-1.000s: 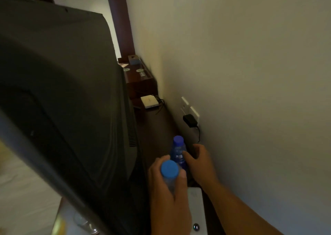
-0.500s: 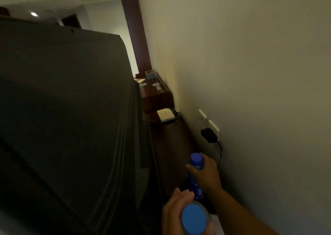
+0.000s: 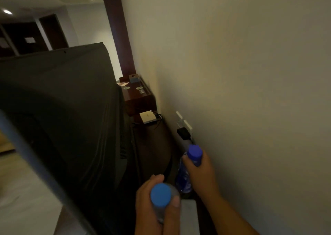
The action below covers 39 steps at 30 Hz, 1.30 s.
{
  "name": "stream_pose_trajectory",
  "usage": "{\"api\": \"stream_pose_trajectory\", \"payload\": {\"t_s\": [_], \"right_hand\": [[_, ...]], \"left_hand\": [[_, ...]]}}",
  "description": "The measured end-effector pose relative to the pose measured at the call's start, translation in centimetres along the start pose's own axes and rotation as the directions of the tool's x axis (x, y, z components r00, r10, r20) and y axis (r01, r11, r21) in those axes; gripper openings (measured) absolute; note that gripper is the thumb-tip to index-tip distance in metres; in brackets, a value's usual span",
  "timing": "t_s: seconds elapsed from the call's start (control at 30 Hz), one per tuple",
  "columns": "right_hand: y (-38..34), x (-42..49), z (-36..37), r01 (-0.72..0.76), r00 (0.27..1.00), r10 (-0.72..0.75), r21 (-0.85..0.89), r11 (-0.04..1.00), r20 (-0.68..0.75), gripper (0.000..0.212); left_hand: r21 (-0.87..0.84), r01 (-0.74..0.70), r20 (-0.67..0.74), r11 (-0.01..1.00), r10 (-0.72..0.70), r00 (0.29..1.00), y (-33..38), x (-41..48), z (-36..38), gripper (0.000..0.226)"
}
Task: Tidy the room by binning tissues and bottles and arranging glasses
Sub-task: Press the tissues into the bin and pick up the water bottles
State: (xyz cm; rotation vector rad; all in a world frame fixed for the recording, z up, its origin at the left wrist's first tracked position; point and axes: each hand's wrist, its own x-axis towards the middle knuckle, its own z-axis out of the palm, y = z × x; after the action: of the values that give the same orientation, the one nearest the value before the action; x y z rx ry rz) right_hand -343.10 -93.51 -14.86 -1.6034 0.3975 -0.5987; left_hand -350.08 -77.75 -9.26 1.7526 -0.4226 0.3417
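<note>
I see the dark back of the television (image 3: 62, 118) filling the left part of the view. Past the far right edge of the television, a small white box (image 3: 147, 117) lies on the dark worktop (image 3: 154, 145). Just right of the television, low in the view, the left hand (image 3: 145, 209) is curled round a clear bottle (image 3: 160, 196) with a light blue cap, the thumb across its neck. A little more to the right of the television, the right hand (image 3: 202, 175) grasps the second bottle (image 3: 182, 179), with a blue label, just under its darker cap. I cannot tell if its base touches the worktop. Farther right of the television, a black plug (image 3: 183, 133) sits in a white socket (image 3: 187, 125) on the wall (image 3: 250, 91).
</note>
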Motion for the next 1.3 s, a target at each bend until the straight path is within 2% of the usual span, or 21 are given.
{"api": "stream_pose_trajectory", "payload": {"t_s": [0.03,0.17,0.3,0.37,0.47,0.6,0.77,0.97,1.07,1.13,1.2,1.3], "right_hand": [[-1.1,-1.1,-1.0,0.014,1.0,-0.014,0.0,1.0,-0.01,0.02],[-4.5,-6.2,-4.6,0.076,0.995,-0.078,-0.046,0.996,-0.057,0.024],[-5.8,-10.5,-7.7,0.09,0.993,-0.097,-0.088,0.992,-0.072,0.021],[-6.2,-12.4,-8.9,0.088,0.992,-0.097,-0.107,0.99,-0.077,0.021],[-6.8,-15.0,-10.2,0.081,0.991,-0.095,-0.134,0.988,-0.097,0.021],[-7.3,-18.3,-11.0,0.058,0.984,-0.086,-0.181,0.982,-0.155,0.021],[-8.7,-23.4,-11.4,0.051,0.971,-0.104,-0.239,0.97,-0.216,0.024],[-8.9,-30.9,-9.9,-0.016,0.928,-0.107,-0.327,0.945,-0.356,0.031],[-7.7,-34.8,-8.9,-0.076,0.909,-0.086,-0.366,0.928,-0.408,0.018],[-6.0,-37.4,-8.6,-0.141,0.893,-0.044,-0.37,0.918,-0.449,0.008],[-4.4,-40.1,-8.3,-0.209,0.874,0.006,-0.366,0.907,-0.485,0.017],[-2.1,-43.2,-8.2,-0.238,0.872,0.024,-0.379,0.894,-0.49,0.01]], "left_hand": [[-0.044,-0.001,-0.012,0.999,0.001,1.0,0.6,-0.4,0.0,0.048],[-0.02,-0.035,-0.167,0.999,0.031,0.985,3.2,-3.4,0.2,0.041],[-0.044,0.062,0.023,0.997,-0.061,0.998,5.5,-7.0,-0.4,0.044],[-0.082,0.071,0.052,0.994,-0.067,0.996,6.4,-8.7,-0.7,0.044],[-0.049,0.031,0.092,0.998,-0.026,0.995,7.6,-10.8,-1.1,0.036],[-0.067,0.035,0.14,0.997,-0.025,0.99,8.5,-12.5,-2.1,0.039],[-0.116,0.036,0.251,0.993,-0.006,0.968,7.9,-14.1,-3.7,0.031],[-0.225,0.105,0.438,0.969,0.004,0.899,5.9,-16.7,-7.0,0.035],[-0.261,0.153,0.521,0.953,0.006,0.854,4.4,-18.6,-8.8,0.032],[-0.246,0.175,0.564,0.953,-0.007,0.826,3.3,-20.0,-9.7,0.032],[-0.206,0.2,0.61,0.958,-0.034,0.792,2.2,-21.6,-10.7,0.032],[-0.146,0.207,0.668,0.967,-0.058,0.742,0.3,-23.8,-11.6,0.029]]}}
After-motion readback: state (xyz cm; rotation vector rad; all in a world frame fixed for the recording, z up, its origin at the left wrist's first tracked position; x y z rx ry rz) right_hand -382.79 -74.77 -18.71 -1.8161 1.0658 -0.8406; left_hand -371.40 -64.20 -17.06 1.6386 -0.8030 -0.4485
